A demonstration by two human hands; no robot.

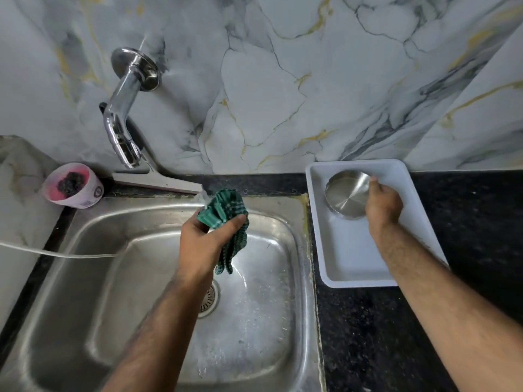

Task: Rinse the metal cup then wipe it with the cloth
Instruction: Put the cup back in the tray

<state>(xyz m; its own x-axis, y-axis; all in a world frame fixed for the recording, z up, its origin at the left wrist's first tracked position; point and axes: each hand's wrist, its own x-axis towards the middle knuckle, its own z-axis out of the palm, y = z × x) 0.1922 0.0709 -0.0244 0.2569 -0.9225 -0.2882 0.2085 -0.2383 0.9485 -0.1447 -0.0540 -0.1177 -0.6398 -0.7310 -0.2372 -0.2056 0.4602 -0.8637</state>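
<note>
Landmark: the steel sink (93,236). Left hand (206,239) was over the basin, fingers closed around the bunched green checked cloth (226,213), its tail hanging toward the drain. Right hand (383,203) was right of the sink, inside the white tray (339,267) on the dark counter, fingers curled on the rim of the metal cup (348,193) — cup upside down, base showing, resting on or just above the tray floor; couldn't tell which. Tap (121,128) behind the sink showed no water running; basin looked wet. Judgement: rinse and wipe probably done, cup being set down to finish — or wiping not started; can't confirm. Pink tub (75,186) at the sink's back-left corner had a small label, unreadable. No other writing.
</note>
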